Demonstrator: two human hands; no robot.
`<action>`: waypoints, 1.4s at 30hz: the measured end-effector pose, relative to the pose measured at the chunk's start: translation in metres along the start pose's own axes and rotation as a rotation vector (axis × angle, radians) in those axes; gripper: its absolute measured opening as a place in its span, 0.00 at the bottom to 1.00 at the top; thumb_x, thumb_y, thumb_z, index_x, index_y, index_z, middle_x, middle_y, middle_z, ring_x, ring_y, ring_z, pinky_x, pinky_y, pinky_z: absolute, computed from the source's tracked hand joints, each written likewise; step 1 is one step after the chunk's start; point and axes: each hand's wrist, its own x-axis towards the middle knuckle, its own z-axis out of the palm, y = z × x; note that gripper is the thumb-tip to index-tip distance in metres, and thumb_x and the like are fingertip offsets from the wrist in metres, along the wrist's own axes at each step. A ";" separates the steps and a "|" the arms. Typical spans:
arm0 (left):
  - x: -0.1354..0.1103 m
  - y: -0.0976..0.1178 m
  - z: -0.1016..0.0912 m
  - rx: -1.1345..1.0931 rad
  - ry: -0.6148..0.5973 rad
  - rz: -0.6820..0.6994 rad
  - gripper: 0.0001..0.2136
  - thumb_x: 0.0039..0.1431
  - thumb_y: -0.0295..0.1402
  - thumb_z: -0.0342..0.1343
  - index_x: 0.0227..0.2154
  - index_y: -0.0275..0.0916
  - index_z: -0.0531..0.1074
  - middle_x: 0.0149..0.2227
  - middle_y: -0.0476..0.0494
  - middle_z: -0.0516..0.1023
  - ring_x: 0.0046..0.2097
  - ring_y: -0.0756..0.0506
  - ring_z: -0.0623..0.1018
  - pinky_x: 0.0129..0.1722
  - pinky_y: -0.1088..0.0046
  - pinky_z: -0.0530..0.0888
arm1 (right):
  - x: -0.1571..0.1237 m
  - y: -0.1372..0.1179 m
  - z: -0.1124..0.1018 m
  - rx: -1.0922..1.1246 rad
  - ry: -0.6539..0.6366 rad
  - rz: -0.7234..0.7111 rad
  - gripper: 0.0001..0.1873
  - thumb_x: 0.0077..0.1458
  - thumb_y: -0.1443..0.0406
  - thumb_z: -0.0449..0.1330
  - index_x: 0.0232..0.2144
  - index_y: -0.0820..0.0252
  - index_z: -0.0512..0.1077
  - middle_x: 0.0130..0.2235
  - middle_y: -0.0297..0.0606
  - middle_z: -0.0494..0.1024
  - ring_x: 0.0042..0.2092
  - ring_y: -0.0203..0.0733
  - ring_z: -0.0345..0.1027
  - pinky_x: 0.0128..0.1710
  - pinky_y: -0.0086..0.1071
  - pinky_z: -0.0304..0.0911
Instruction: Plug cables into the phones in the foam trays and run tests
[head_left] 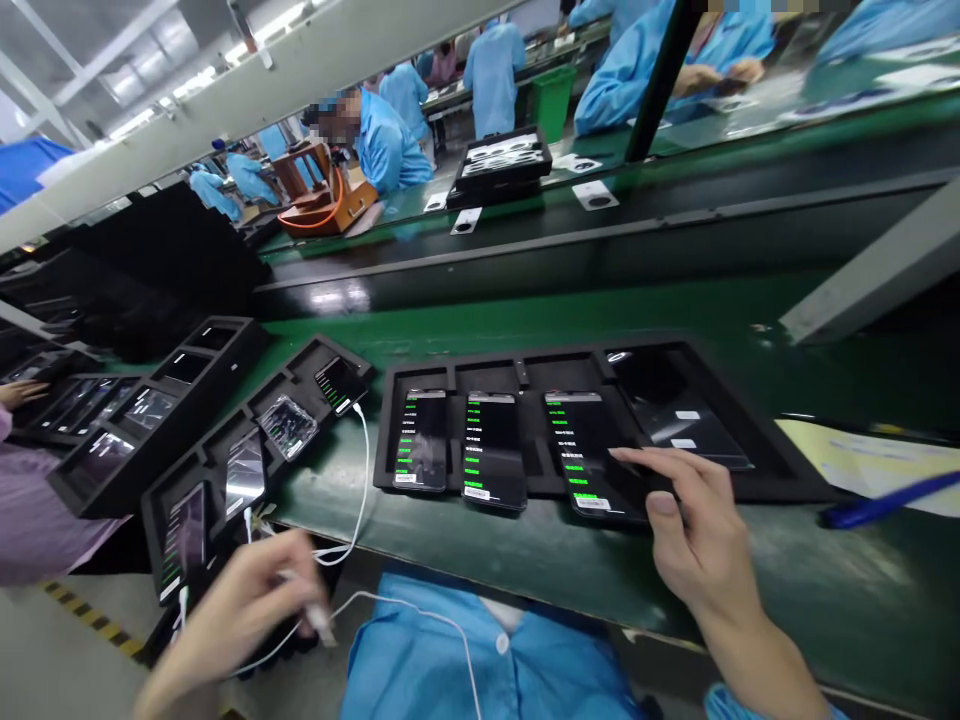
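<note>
A black foam tray [780, 470] on the green bench holds several phones with lit test screens. My right hand [694, 530] reaches over its front edge, index finger stretched out onto the third phone [589, 455], thumb beside it. My left hand [247, 605] is low at the bench's front edge, fingers pinched on the plug end of a white cable [364, 470]. That cable loops up to a phone [339, 385] in a second black tray [225, 500] on the left.
More black trays [161, 405] with phones lie further left, beside another person's sleeve [37, 510]. A paper and blue pen [885, 500] lie at right. Beyond the conveyor [600, 250], several workers in blue coats sit by another tray stack [499, 165].
</note>
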 end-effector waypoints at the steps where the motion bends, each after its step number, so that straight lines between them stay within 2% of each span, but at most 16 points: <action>1: 0.014 -0.013 0.025 -0.125 -0.131 -0.091 0.23 0.60 0.55 0.71 0.27 0.41 0.74 0.23 0.48 0.80 0.23 0.47 0.79 0.24 0.73 0.75 | -0.001 0.000 0.001 0.004 0.009 0.007 0.24 0.77 0.49 0.49 0.55 0.52 0.80 0.51 0.46 0.82 0.56 0.60 0.72 0.56 0.55 0.67; 3: 0.040 -0.031 0.079 -0.378 -0.331 -0.261 0.25 0.50 0.54 0.78 0.29 0.39 0.75 0.22 0.46 0.80 0.22 0.48 0.78 0.25 0.75 0.73 | -0.003 -0.002 0.000 0.018 0.021 0.006 0.24 0.77 0.49 0.49 0.55 0.53 0.79 0.51 0.47 0.82 0.56 0.59 0.72 0.56 0.55 0.67; 5: 0.060 -0.038 0.128 -0.532 -0.350 -0.298 0.27 0.45 0.55 0.80 0.30 0.36 0.77 0.24 0.43 0.82 0.24 0.50 0.78 0.28 0.76 0.73 | -0.003 -0.004 -0.003 0.032 0.021 -0.005 0.24 0.78 0.50 0.48 0.55 0.53 0.79 0.51 0.47 0.82 0.57 0.58 0.72 0.56 0.54 0.67; 7: 0.073 -0.034 0.165 -0.642 -0.374 -0.349 0.29 0.42 0.54 0.81 0.32 0.34 0.79 0.28 0.42 0.83 0.26 0.51 0.78 0.30 0.76 0.74 | 0.003 -0.006 -0.009 0.036 0.010 -0.005 0.24 0.78 0.50 0.47 0.56 0.53 0.78 0.52 0.47 0.82 0.57 0.58 0.72 0.56 0.54 0.67; 9: 0.081 -0.026 0.188 -0.706 -0.430 -0.409 0.30 0.40 0.53 0.82 0.36 0.33 0.83 0.30 0.43 0.84 0.27 0.51 0.79 0.31 0.76 0.73 | 0.019 -0.006 -0.016 0.031 -0.040 0.020 0.24 0.78 0.49 0.48 0.56 0.52 0.77 0.53 0.46 0.82 0.57 0.57 0.72 0.57 0.54 0.68; 11: 0.085 -0.018 0.204 -0.755 -0.500 -0.459 0.31 0.40 0.52 0.83 0.41 0.33 0.85 0.31 0.45 0.82 0.29 0.52 0.78 0.33 0.75 0.72 | 0.046 -0.002 -0.017 0.028 -0.146 0.058 0.24 0.78 0.48 0.49 0.55 0.51 0.78 0.53 0.45 0.83 0.57 0.56 0.74 0.59 0.52 0.68; 14: 0.089 -0.012 0.225 -0.851 -0.571 -0.495 0.31 0.40 0.52 0.83 0.41 0.33 0.86 0.29 0.49 0.78 0.30 0.53 0.76 0.36 0.74 0.73 | 0.089 0.013 -0.004 0.027 -0.336 0.082 0.26 0.77 0.44 0.48 0.53 0.49 0.80 0.53 0.43 0.84 0.56 0.55 0.75 0.60 0.52 0.69; 16: 0.090 -0.012 0.241 -0.898 -0.560 -0.496 0.31 0.38 0.54 0.83 0.38 0.33 0.85 0.29 0.49 0.77 0.31 0.52 0.75 0.37 0.73 0.74 | 0.108 0.025 0.013 0.030 -0.434 0.066 0.30 0.76 0.42 0.46 0.51 0.51 0.80 0.53 0.44 0.84 0.56 0.56 0.76 0.60 0.53 0.69; 19: 0.094 -0.011 0.262 -0.937 -0.469 -0.488 0.35 0.35 0.59 0.82 0.36 0.35 0.80 0.31 0.46 0.80 0.31 0.49 0.79 0.39 0.68 0.77 | 0.115 0.040 0.031 0.016 -0.516 0.053 0.32 0.76 0.41 0.44 0.52 0.51 0.81 0.56 0.44 0.84 0.58 0.58 0.76 0.60 0.56 0.67; 24: 0.101 -0.005 0.276 -0.981 -0.352 -0.451 0.37 0.36 0.62 0.80 0.37 0.37 0.75 0.34 0.41 0.84 0.32 0.46 0.82 0.42 0.64 0.79 | 0.107 0.047 0.030 -0.009 -0.512 0.070 0.31 0.78 0.42 0.44 0.54 0.49 0.80 0.55 0.42 0.85 0.57 0.56 0.76 0.59 0.54 0.65; 32: 0.098 0.003 0.265 -0.942 -0.263 -0.470 0.33 0.43 0.59 0.80 0.38 0.36 0.76 0.35 0.40 0.86 0.32 0.48 0.81 0.41 0.67 0.78 | 0.107 0.042 0.027 -0.037 -0.489 0.046 0.29 0.78 0.44 0.44 0.52 0.51 0.79 0.53 0.43 0.85 0.56 0.55 0.76 0.59 0.54 0.60; 36: 0.101 0.006 0.261 -0.970 -0.255 -0.489 0.33 0.40 0.56 0.82 0.38 0.34 0.78 0.35 0.39 0.87 0.32 0.49 0.81 0.41 0.68 0.78 | 0.107 0.039 0.027 -0.054 -0.485 0.015 0.28 0.78 0.45 0.45 0.52 0.52 0.78 0.53 0.43 0.85 0.56 0.56 0.76 0.59 0.53 0.59; 42: 0.107 0.016 0.259 -1.083 -0.162 -0.587 0.34 0.31 0.49 0.87 0.37 0.34 0.79 0.35 0.39 0.88 0.33 0.49 0.83 0.41 0.72 0.77 | 0.112 0.036 0.022 -0.040 -0.506 0.002 0.24 0.76 0.46 0.49 0.48 0.53 0.78 0.51 0.43 0.85 0.55 0.56 0.77 0.60 0.53 0.59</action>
